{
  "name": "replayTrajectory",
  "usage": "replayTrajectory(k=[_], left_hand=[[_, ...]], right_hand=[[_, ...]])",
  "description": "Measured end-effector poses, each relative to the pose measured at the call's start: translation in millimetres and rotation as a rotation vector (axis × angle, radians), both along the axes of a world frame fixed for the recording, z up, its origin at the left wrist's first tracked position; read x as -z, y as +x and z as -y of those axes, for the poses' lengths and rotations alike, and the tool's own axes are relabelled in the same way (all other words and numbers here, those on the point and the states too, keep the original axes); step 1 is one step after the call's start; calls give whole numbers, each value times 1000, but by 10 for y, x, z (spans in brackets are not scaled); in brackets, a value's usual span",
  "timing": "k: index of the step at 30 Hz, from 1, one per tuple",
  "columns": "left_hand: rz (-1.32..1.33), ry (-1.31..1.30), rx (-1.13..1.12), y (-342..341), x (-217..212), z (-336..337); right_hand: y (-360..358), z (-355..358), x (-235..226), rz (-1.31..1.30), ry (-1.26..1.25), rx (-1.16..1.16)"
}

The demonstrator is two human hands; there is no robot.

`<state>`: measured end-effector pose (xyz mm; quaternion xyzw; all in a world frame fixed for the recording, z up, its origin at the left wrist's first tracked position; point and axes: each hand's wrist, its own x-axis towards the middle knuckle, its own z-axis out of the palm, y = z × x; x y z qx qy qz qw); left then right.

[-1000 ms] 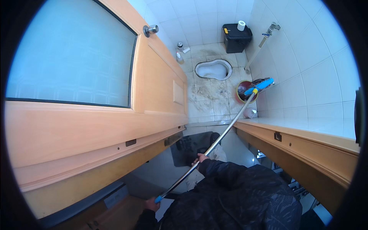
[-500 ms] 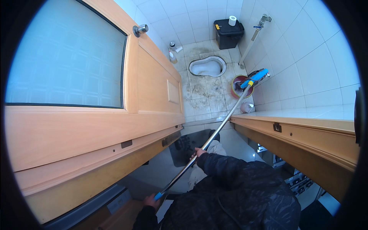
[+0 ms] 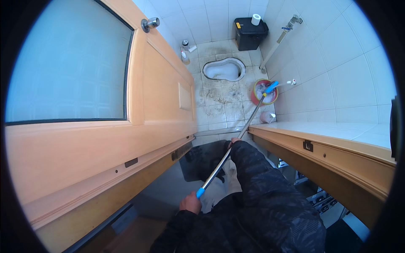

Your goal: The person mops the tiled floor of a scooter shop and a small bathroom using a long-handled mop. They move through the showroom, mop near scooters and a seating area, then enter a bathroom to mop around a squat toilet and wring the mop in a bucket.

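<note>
A long-handled mop (image 3: 219, 165) slants from lower left to upper right, with a metal pole and a blue head. My left hand (image 3: 191, 203) is closed round the blue grip at its near end. Farther up the pole, my right hand (image 3: 233, 142) is wrapped round it, partly hidden by its dark sleeve. The mop's blue head lies in the mouth of a red bucket with a yellow-green rim (image 3: 253, 95), where whitish foam or water shows. Its strands are mostly hidden inside the bucket. Beside the bucket, a tap (image 3: 292, 82) sticks out of the wall.
A squat toilet (image 3: 224, 69) is set in the stained tile floor. A black lidded bin (image 3: 250, 35) carries a paper roll (image 3: 255, 19). Bottles (image 3: 185, 57) stand by the left wall, another bottle (image 3: 267, 117) near the bucket. The wooden door (image 3: 160, 80) and door frame (image 3: 320, 148) flank me.
The mop head has gone down from above the bucket's right side into the bucket. Both hands have moved forward with the pole, my left hand also to the right.
</note>
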<state>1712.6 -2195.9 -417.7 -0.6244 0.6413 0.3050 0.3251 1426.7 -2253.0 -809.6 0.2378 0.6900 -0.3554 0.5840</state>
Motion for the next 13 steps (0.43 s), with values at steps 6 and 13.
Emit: replayTrajectory(k=[6, 13], left_hand=[[-83, -100, 20, 600, 151, -431], [-297, -676, 334, 2100, 907, -1432]], right_hand=[[338, -286, -195, 26, -93, 158], [1016, -586, -852, 75, -12, 139]])
